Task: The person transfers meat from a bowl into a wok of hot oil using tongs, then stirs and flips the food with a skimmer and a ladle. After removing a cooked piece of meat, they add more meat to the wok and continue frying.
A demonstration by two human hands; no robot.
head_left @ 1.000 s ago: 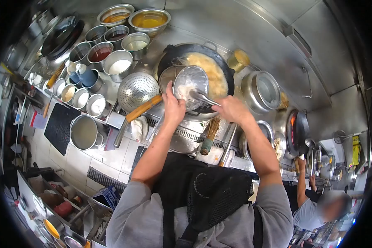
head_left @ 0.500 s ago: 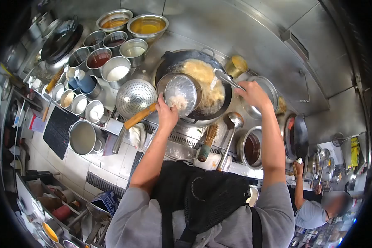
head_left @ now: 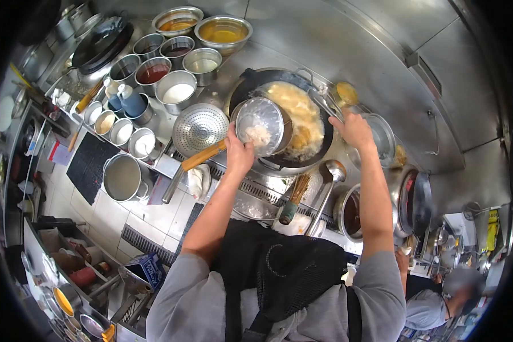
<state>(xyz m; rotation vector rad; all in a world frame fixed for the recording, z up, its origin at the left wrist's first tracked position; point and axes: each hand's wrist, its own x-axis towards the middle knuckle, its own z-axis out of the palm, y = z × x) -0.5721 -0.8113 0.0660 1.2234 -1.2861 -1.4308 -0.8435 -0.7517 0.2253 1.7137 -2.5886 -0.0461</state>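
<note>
Black wok (head_left: pixel 247 88) partly behind bowl (head_left: pixel 260 113)

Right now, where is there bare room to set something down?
A narrow steel patch lies between the white-filled pot, the perforated strainer and the wok; a smaller one between wok and ladle. It's crowded among the metal pots further left, and over the wok, where the left hand holds a bowl.

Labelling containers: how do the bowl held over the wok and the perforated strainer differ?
The bowl is translucent; the perforated strainer is shiny metal. The bowl holds pale food; the strainer shows bare metal. The left hand holds the bowl; the strainer is untouched. Both look round.
</note>
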